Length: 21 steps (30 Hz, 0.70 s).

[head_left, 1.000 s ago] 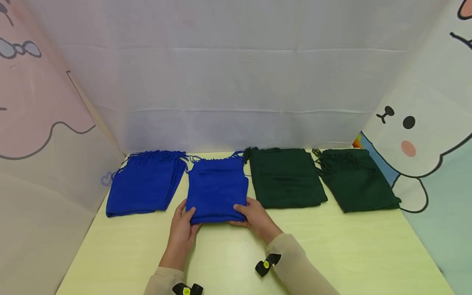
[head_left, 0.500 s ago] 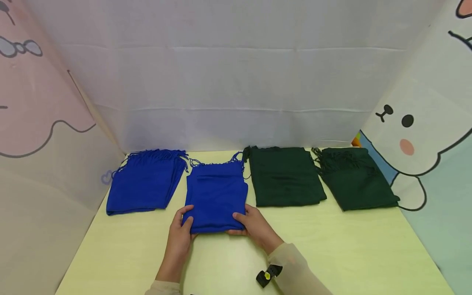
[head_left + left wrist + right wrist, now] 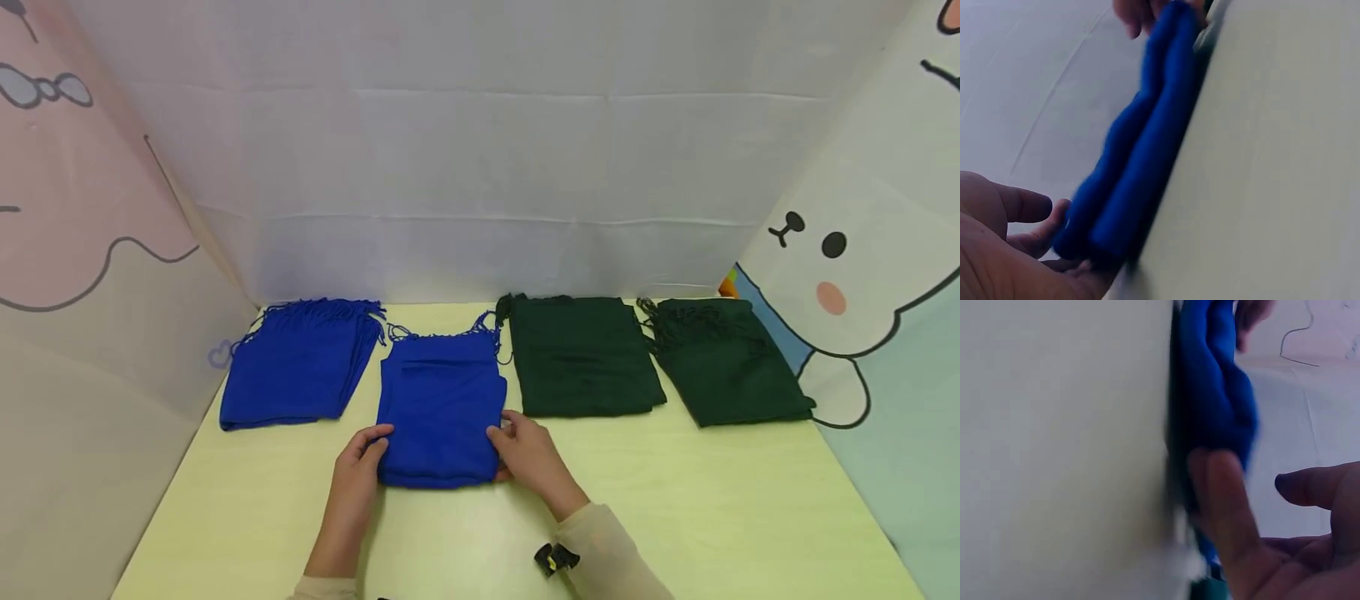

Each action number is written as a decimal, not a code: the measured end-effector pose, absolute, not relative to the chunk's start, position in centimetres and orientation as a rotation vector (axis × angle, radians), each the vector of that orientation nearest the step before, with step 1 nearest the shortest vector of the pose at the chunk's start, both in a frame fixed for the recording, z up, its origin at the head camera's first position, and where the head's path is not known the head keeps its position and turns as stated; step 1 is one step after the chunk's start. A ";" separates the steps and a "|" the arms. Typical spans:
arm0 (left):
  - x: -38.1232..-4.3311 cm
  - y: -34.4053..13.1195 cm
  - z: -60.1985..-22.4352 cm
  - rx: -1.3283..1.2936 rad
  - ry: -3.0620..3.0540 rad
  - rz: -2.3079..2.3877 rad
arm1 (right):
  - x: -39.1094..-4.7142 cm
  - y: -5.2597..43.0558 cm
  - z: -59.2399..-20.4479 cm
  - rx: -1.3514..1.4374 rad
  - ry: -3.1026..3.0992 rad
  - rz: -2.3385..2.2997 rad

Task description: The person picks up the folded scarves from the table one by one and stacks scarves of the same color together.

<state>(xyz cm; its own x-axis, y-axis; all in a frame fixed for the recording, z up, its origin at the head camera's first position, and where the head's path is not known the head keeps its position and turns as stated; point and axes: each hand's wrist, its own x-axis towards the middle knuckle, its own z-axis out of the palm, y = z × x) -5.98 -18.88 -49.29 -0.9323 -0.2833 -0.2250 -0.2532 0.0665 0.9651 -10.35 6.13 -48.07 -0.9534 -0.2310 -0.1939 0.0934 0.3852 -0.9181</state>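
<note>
A folded blue scarf [image 3: 442,417] with fringe along its far edge lies on the table in the middle of the head view. My left hand [image 3: 354,475] is at its left edge, fingertips touching the side. On the opposite edge, the fingers of my right hand [image 3: 536,460] touch the cloth. Both wrist views show the thumb standing apart from the layered blue scarf [image 3: 1141,137], and the fingers [image 3: 1225,487] of the right hand lying against its end. Fingertips tucked near the scarf's underside are partly hidden.
Left of it lies another folded blue scarf [image 3: 292,371] with fringe. Two folded dark green scarves, one near the middle [image 3: 585,358] and one farther right [image 3: 727,367], lie along the back. Printed cloth walls [image 3: 480,158] enclose the pale yellow table [image 3: 712,508].
The middle blue scarf has come toward me and now lies lower in the head view. My thumbs, earlier on top of its front corners, have moved out to its side edges.
</note>
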 end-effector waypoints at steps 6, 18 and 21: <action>-6.5 -21.1 -48.0 0.596 -2.208 -2.046 | -10.8 7.1 -45.7 -0.073 2.849 -1.184; -7.0 -28.0 -46.9 0.916 -1.588 -2.305 | -10.8 6.4 -45.7 -0.165 2.938 -1.105; -6.9 -29.8 -46.4 0.952 -1.336 -2.401 | -10.8 6.3 -45.7 -0.200 2.960 -1.116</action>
<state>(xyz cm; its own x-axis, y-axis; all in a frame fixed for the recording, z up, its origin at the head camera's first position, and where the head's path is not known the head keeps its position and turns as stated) -6.91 -29.76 -46.40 -0.7616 -0.4878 -0.4266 -0.1055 -0.5562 0.8243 -10.76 6.35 -45.69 -0.9917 -0.1078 0.0705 -0.1275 0.7443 -0.6555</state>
